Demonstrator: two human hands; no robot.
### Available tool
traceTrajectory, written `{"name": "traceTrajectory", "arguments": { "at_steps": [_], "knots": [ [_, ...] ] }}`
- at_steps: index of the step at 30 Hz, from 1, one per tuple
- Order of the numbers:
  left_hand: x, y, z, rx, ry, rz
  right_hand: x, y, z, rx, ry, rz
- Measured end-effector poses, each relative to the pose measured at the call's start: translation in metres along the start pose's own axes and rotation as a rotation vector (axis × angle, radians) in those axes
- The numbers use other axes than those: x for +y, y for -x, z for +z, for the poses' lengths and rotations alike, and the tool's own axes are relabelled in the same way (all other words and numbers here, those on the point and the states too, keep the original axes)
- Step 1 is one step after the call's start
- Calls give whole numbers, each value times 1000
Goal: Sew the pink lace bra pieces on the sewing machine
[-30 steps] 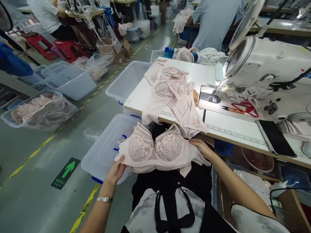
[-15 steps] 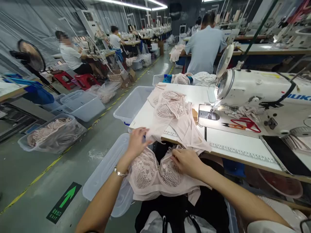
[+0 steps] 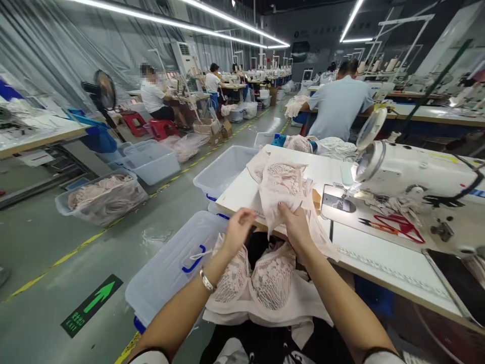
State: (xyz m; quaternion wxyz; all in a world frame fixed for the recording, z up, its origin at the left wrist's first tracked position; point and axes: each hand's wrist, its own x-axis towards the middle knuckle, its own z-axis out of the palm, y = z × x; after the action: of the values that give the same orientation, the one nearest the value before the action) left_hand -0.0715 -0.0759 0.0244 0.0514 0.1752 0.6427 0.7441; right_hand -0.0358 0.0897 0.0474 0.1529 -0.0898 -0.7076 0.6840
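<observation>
Pale pink lace bra (image 3: 282, 179) on the near left part of the worktop (image 3: 237, 194), overlapping other pink pieces. Its long axis appears to run far to near, with the near flap raised at the edge. Right hand (image 3: 297, 225) is the nearer: thumb on top of the flap, fingers apparently clamped on it, undersides hidden. Fabric lies far and slightly left of that grip. Left hand (image 3: 239, 230) just left of the flap, apart from it, fingers curled; cannot tell whether they pinch anything. Second lace bra (image 3: 271, 280) across the lap, long axis left to right, below both hands. Sewing machine (image 3: 413, 167) to the right.
</observation>
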Motion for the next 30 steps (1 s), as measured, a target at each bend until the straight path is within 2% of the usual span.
{"name": "traceTrajectory", "arguments": {
  "at_steps": [1,2,3,5,7,8,9,10,12,14,15,16,17,19,20,23,25,28,30],
  "knots": [
    [-1,-6,3,30,77,-66,-9,6,-2,21,-42,-33],
    [0,-14,5,10,136,-126,-18,14,-5,-17,-72,-65],
    [1,-21,8,-43,209,-197,-27,24,-8,-110,-90,-81],
    [10,-35,11,-116,426,-350,-43,48,-19,-396,-56,-113],
    [24,-42,8,-80,553,-371,-55,74,-36,-681,4,-145],
    [33,-42,4,-23,574,-327,-58,85,-47,-774,11,-133],
    [43,-40,-4,47,577,-261,-60,94,-59,-807,-7,-93],
    [51,-34,-13,119,569,-178,-60,102,-72,-765,-46,-34],
    [64,-15,-37,212,531,15,-55,109,-99,-520,-118,120],
    [65,13,-62,173,468,135,-40,108,-122,-251,-95,245],
    [60,29,-74,180,425,134,-28,106,-131,-182,-58,305],
    [51,47,-84,230,368,60,-12,105,-138,-148,-17,358],
    [39,66,-93,328,302,-63,6,105,-143,-159,24,418],
    [8,105,-105,578,145,-436,48,110,-146,-231,139,530],
    [-10,124,-110,642,96,-563,68,114,-146,-292,234,584],
    [-56,166,-118,687,4,-841,119,125,-143,-410,519,644],
    [-74,179,-123,671,-40,-950,136,129,-142,-426,619,619],
    [-80,177,-136,675,-136,-976,135,134,-140,-368,750,532],
    [-75,168,-143,728,-262,-895,124,142,-132,-253,891,320]
  ]
}}
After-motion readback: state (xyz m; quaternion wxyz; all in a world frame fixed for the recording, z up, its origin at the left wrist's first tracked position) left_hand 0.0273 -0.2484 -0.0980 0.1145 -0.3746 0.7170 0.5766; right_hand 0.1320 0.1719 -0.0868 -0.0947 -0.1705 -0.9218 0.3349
